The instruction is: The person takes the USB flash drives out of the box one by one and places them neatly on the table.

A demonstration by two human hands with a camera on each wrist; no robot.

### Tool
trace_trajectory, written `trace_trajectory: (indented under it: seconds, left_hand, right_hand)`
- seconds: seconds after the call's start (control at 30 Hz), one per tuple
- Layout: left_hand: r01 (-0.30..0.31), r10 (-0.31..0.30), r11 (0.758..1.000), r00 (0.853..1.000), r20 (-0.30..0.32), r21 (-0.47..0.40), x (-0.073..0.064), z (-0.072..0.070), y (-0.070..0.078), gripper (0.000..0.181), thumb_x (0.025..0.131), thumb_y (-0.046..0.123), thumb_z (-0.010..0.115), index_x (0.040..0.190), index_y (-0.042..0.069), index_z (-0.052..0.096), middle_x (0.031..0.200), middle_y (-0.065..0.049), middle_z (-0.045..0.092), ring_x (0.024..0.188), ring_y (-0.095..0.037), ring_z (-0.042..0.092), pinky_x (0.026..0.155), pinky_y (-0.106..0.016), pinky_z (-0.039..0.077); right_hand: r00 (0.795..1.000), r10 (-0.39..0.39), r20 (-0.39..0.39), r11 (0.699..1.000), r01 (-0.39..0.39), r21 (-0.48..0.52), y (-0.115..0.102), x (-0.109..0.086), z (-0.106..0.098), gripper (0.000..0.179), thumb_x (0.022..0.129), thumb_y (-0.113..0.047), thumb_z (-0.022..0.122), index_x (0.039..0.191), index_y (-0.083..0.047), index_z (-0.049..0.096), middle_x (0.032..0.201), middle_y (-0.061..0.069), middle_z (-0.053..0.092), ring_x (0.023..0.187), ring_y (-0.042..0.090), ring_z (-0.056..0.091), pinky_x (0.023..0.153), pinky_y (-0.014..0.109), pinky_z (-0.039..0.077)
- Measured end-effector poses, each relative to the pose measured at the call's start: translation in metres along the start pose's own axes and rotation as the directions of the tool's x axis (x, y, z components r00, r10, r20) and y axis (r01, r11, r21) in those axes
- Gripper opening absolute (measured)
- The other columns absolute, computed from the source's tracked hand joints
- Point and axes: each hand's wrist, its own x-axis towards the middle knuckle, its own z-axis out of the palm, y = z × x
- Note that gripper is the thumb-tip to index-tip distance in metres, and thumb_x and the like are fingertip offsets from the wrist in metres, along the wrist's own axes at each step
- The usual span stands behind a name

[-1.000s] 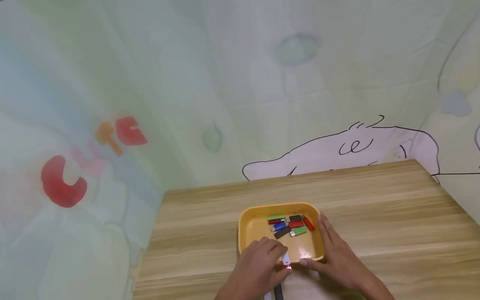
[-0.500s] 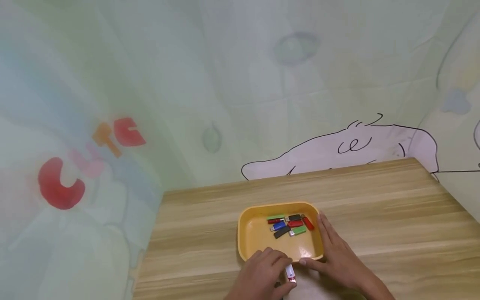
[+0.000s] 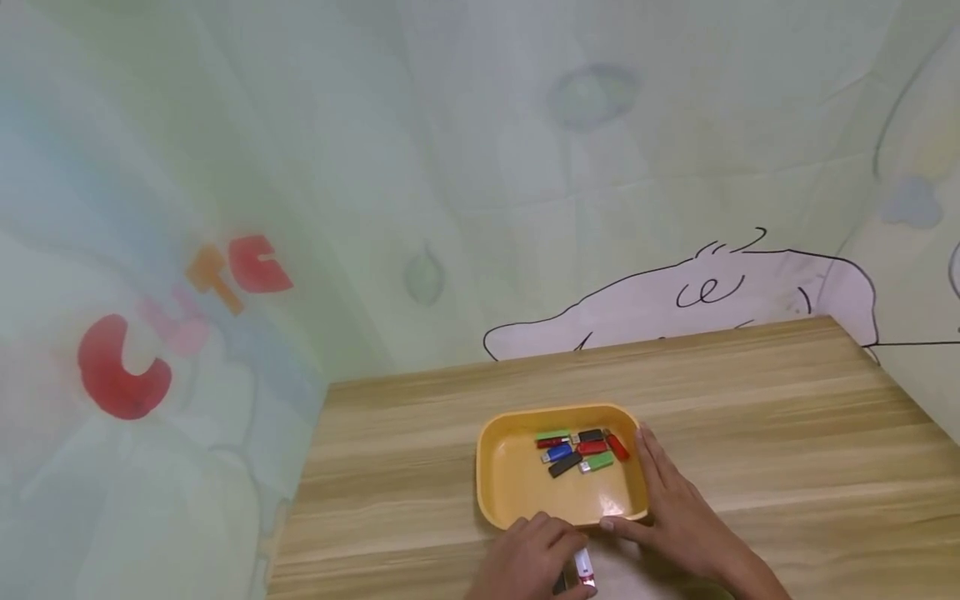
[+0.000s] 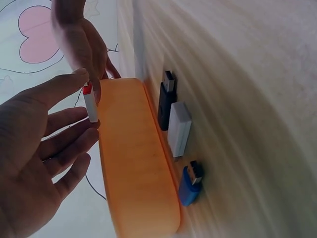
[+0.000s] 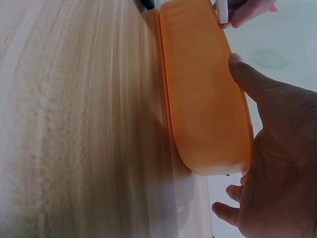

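My left hand (image 3: pixel 525 560) pinches a white USB stick (image 4: pixel 91 107) with a red end between thumb and fingers, at the near side of a yellow-orange plastic bin (image 3: pixel 513 487). The right hand (image 3: pixel 686 521) rests on the bin's near right corner, thumb on the near rim and fingers extended along the right wall. Inside the bin lie several USB sticks, among them a blue USB stick (image 3: pixel 558 452), a black USB stick (image 3: pixel 565 465) and a green USB stick (image 3: pixel 597 462), bunched toward the far right.
In the left wrist view, a black USB stick (image 4: pixel 167 104), a white USB stick (image 4: pixel 179 130) and a blue USB stick (image 4: pixel 189 186) lie on the wooden table (image 4: pixel 233 148) before the bin. A wall with a printed cartoon cloth (image 3: pixel 450 167) stands behind the table.
The left hand has drawn back from over the bin's near rim toward the person, carrying the white USB stick with it. The right hand and the bin have stayed put.
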Motion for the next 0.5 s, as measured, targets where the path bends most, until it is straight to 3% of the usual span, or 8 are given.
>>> trace_trajectory:
  seconds: [0.2, 0.5]
  left_hand:
    - [-0.004, 0.004, 1.000, 1.000, -0.013, -0.005, -0.0024, 0.0052, 0.0025, 0.041, 0.098, 0.054, 0.071, 0.119, 0.019, 0.076, 0.111, 0.011, 0.071, 0.097, 0.000, 0.060, 0.076, -0.011, 0.041]
    - [0.055, -0.043, 0.992, 0.994, 0.101, -0.114, -0.0036, 0.0084, 0.0041, 0.042, 0.102, 0.053, 0.065, 0.123, 0.018, 0.076, 0.118, 0.010, 0.072, 0.101, 0.001, 0.060, 0.082, -0.014, 0.046]
  right_hand:
    - [1.000, -0.015, -0.008, 1.000, 0.015, 0.002, 0.0007, -0.0022, 0.0007, 0.129, 0.086, -0.074, 0.072, 0.170, -0.003, 0.004, 0.177, 0.023, 0.006, 0.158, 0.053, 0.022, 0.115, 0.074, 0.033]
    - [1.000, -0.004, -0.004, 1.000, 0.004, 0.001, -0.0008, -0.0024, -0.0002, 0.129, 0.086, -0.074, 0.073, 0.170, -0.002, 0.005, 0.177, 0.023, 0.006, 0.158, 0.053, 0.022, 0.116, 0.073, 0.033]
